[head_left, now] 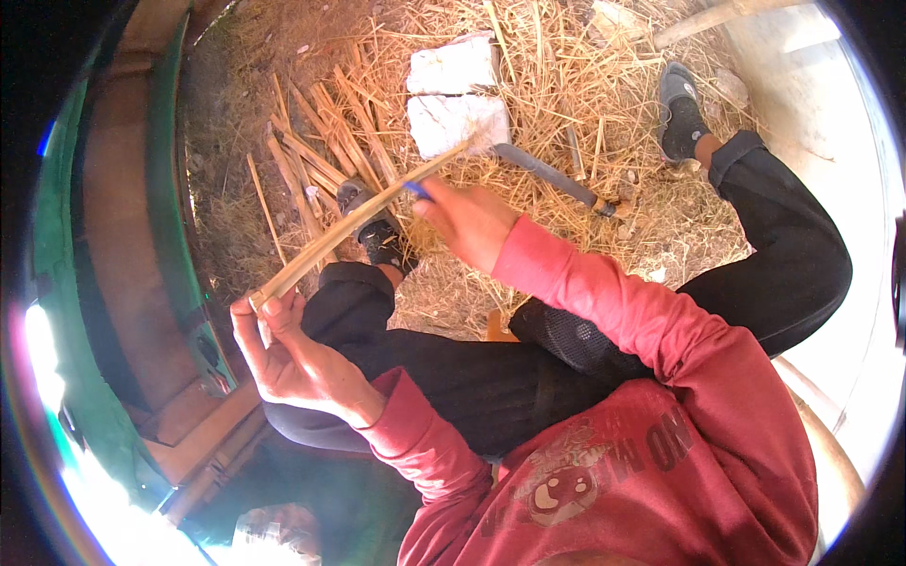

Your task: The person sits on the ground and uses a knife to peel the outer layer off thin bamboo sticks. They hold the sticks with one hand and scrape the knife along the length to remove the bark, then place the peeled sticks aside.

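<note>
A long pale split strip of wood or bamboo (344, 226) slants from lower left to upper right in front of me. My left hand (307, 363) pinches its near end between thumb and fingers. The far end reaches the edge of a white block (458, 123) and seems to lean on it. My right hand (477, 222) is closed beside the strip's upper part, around a small blue-ended tool (417, 191) that touches the strip. Most of that tool is hidden in the fist, so I cannot make out its kind.
A second white block (453, 64) lies behind the first. To the right, a machete (547, 172) rests on shavings (566, 104). Several split strips (330, 132) are piled at left, near my shoe. A green-framed structure (170, 217) stands along the left; a pale wall (802, 104) rises at right.
</note>
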Action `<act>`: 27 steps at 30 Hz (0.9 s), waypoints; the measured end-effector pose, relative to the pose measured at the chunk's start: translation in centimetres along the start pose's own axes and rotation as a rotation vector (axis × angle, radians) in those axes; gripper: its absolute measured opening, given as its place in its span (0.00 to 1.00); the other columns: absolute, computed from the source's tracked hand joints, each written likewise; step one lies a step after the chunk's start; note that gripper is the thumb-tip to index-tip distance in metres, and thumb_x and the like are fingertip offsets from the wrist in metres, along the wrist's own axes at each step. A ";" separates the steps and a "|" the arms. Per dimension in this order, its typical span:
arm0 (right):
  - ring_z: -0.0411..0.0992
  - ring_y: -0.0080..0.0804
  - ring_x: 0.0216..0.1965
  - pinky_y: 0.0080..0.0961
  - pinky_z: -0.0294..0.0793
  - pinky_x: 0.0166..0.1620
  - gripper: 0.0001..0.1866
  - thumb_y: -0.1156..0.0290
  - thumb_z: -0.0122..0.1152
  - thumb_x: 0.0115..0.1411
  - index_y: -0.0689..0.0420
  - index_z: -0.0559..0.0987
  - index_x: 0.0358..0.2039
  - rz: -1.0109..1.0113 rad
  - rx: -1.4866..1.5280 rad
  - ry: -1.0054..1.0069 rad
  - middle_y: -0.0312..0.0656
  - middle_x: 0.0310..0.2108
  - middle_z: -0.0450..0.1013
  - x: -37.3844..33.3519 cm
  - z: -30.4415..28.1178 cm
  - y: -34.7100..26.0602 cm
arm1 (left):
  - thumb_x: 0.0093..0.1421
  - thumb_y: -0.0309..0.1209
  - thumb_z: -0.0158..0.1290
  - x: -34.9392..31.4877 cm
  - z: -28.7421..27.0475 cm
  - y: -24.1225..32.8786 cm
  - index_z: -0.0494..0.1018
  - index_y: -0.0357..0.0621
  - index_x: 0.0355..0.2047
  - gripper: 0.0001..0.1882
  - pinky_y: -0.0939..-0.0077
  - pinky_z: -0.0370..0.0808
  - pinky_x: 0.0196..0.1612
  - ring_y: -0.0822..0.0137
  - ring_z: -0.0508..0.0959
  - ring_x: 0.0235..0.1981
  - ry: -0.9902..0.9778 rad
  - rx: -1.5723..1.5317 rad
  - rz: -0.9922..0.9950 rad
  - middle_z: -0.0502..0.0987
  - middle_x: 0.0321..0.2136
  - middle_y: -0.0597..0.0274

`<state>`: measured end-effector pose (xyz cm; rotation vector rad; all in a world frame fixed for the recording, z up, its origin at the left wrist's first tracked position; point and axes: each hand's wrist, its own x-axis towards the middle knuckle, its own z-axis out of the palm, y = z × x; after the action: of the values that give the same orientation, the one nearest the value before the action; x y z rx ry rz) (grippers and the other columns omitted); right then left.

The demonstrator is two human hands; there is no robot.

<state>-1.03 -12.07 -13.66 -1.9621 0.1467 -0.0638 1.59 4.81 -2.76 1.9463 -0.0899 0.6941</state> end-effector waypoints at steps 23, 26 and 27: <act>0.73 0.53 0.19 0.47 0.75 0.24 0.17 0.59 0.45 0.69 0.57 0.69 0.50 0.133 -0.239 -0.113 0.55 0.21 0.74 2.4 2.7 4.6 | 0.66 0.26 0.51 0.2 -0.1 -0.1 0.72 0.33 0.50 0.14 0.76 0.80 0.36 0.69 0.80 0.32 -0.078 0.023 0.054 0.79 0.36 0.54; 0.77 0.54 0.31 0.46 0.78 0.35 0.15 0.66 0.41 0.69 0.58 0.68 0.52 0.169 -0.494 0.055 0.56 0.28 0.76 3.7 3.7 14.1 | 0.66 0.26 0.51 0.4 0.3 0.5 0.73 0.34 0.50 0.14 0.76 0.80 0.37 0.69 0.79 0.33 -0.119 0.019 0.055 0.79 0.37 0.54; 0.77 0.54 0.29 0.47 0.77 0.34 0.16 0.64 0.43 0.69 0.58 0.68 0.52 0.149 -0.444 0.034 0.56 0.26 0.75 3.9 3.7 13.7 | 0.66 0.27 0.52 -0.1 0.3 0.3 0.73 0.35 0.50 0.14 0.77 0.80 0.37 0.69 0.79 0.34 -0.112 -0.026 0.076 0.79 0.37 0.54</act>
<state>2.25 -14.38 -27.87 -2.3858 0.3543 0.0367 1.57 4.39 -2.69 1.9640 -0.2423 0.6296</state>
